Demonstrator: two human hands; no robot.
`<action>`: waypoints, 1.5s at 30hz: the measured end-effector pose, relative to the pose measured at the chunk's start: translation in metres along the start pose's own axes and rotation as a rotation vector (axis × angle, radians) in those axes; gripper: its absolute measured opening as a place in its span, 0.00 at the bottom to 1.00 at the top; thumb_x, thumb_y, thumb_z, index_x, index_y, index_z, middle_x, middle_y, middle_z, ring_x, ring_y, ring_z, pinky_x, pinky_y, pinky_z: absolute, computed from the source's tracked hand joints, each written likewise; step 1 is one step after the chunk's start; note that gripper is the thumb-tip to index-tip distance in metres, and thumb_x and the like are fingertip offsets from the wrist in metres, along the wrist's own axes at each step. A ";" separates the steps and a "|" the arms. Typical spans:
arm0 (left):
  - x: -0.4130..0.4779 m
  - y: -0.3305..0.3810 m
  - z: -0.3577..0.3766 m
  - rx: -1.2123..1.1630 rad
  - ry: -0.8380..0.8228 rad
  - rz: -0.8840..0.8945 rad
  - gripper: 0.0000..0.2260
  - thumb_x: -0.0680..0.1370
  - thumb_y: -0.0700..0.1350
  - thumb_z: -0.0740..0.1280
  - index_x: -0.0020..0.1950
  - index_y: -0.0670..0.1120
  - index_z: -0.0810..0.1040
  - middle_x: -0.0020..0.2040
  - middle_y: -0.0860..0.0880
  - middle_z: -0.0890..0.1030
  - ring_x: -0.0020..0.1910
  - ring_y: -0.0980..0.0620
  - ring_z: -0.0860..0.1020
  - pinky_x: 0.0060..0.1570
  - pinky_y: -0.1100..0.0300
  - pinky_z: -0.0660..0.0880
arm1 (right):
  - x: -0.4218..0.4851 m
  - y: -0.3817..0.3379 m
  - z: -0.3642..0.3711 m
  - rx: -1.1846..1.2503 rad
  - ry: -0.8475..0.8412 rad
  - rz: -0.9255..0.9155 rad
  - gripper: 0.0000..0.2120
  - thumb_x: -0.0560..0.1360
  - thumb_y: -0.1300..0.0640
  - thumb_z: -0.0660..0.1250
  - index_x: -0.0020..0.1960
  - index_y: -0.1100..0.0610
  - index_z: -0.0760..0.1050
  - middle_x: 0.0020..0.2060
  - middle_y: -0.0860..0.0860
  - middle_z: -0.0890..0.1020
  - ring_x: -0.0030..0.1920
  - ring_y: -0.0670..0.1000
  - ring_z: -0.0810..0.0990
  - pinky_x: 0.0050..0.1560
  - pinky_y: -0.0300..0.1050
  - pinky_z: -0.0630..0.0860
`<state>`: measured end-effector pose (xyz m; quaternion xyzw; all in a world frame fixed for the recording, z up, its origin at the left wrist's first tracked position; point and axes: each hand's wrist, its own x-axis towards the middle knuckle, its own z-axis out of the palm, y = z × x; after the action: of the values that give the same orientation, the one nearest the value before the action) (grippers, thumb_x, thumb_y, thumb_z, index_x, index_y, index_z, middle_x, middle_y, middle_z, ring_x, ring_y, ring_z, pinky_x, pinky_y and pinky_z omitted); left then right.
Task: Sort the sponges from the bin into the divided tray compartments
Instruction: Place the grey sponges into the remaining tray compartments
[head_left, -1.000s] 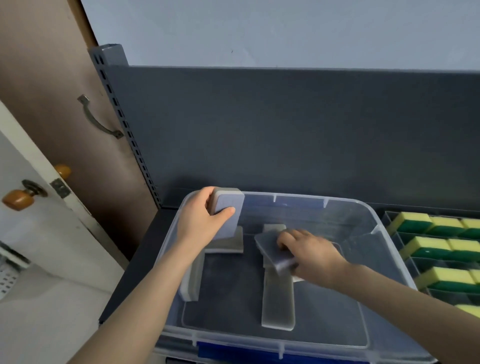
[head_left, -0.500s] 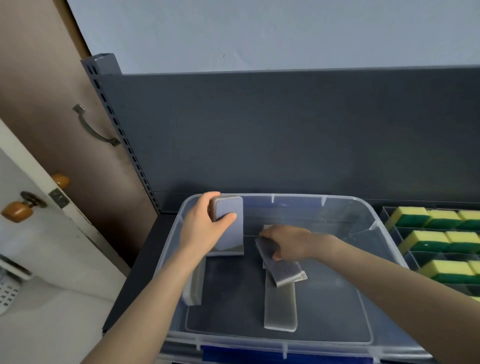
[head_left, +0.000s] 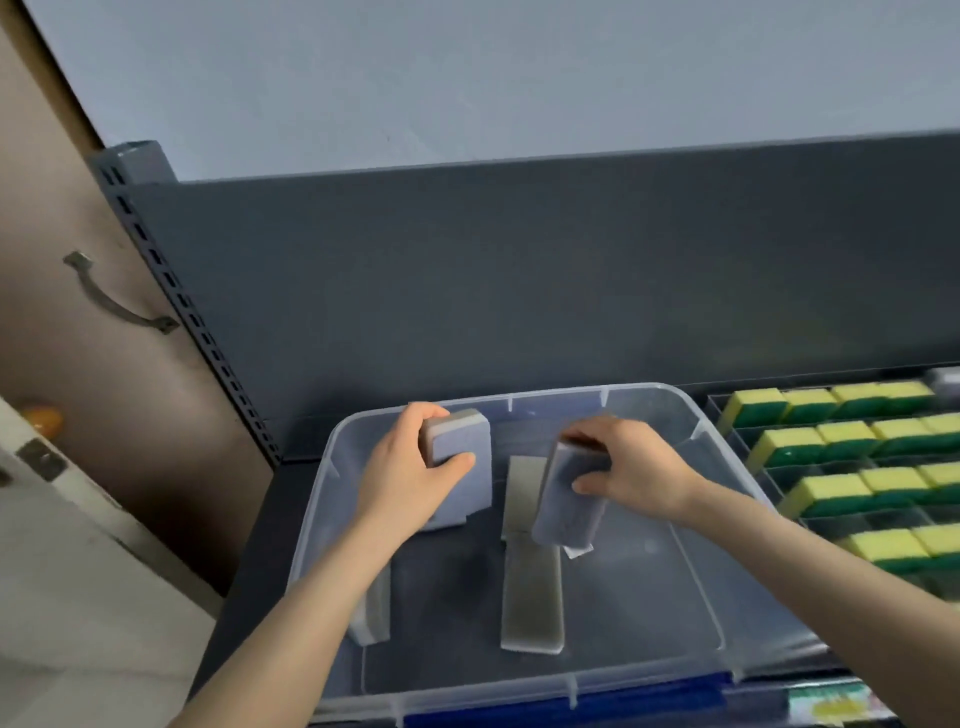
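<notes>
Lying nearest: a long flat grey sponge (head_left: 532, 603) on the floor of the clear plastic bin (head_left: 571, 693), running front to back, with another grey piece (head_left: 522, 488) just behind it.
Left wall of the bin: an edge-up grey sponge (head_left: 371, 608) leaning against it, half hidden by the forearm.
Left hand (head_left: 410, 483): over the back-left of the bin, thumb and fingers clamped round an upright blue-grey sponge (head_left: 467, 447). There's a paler bit below it, can't tell if that's a second one.
Right hand (head_left: 634, 467): over the middle of the bin, fingers on top and thumb on the face, gripping a tilted blue-grey sponge (head_left: 569, 499). Its lower end is down by the floor pieces, touching or not I honestly can't say.
Right of the bin: the divided tray (head_left: 719, 402), just beside it, with rows of yellow-and-green sponges (head_left: 789, 447) sat in the compartments.
Further back: dark grey back panel (head_left: 519, 286), slotted upright (head_left: 171, 280) on its left edge.
Far left: brown door with a metal handle (head_left: 114, 296).
</notes>
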<state>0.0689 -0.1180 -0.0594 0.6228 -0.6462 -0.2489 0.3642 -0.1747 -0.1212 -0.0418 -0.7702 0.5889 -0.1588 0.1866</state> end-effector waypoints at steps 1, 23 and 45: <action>0.003 0.005 0.000 0.003 -0.035 0.040 0.17 0.71 0.47 0.73 0.54 0.57 0.71 0.49 0.60 0.77 0.48 0.53 0.76 0.45 0.56 0.74 | -0.005 -0.002 -0.009 -0.015 0.047 0.003 0.25 0.65 0.58 0.74 0.61 0.54 0.75 0.57 0.48 0.80 0.59 0.49 0.77 0.53 0.33 0.67; 0.013 0.176 0.084 -0.062 -0.306 0.602 0.17 0.70 0.44 0.75 0.56 0.54 0.76 0.51 0.58 0.78 0.48 0.55 0.76 0.49 0.55 0.75 | -0.143 0.049 -0.128 -0.100 0.568 0.276 0.22 0.65 0.63 0.73 0.58 0.54 0.77 0.52 0.50 0.81 0.53 0.54 0.77 0.51 0.45 0.71; -0.107 0.369 0.290 -0.096 -0.386 0.725 0.18 0.71 0.46 0.74 0.57 0.55 0.72 0.53 0.55 0.77 0.49 0.54 0.75 0.41 0.62 0.74 | -0.356 0.243 -0.234 -0.115 0.670 0.422 0.23 0.66 0.62 0.74 0.60 0.54 0.77 0.53 0.50 0.81 0.52 0.54 0.78 0.53 0.49 0.75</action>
<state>-0.3919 -0.0133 0.0327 0.2791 -0.8676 -0.2468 0.3292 -0.5807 0.1413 0.0396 -0.5469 0.7704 -0.3262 -0.0310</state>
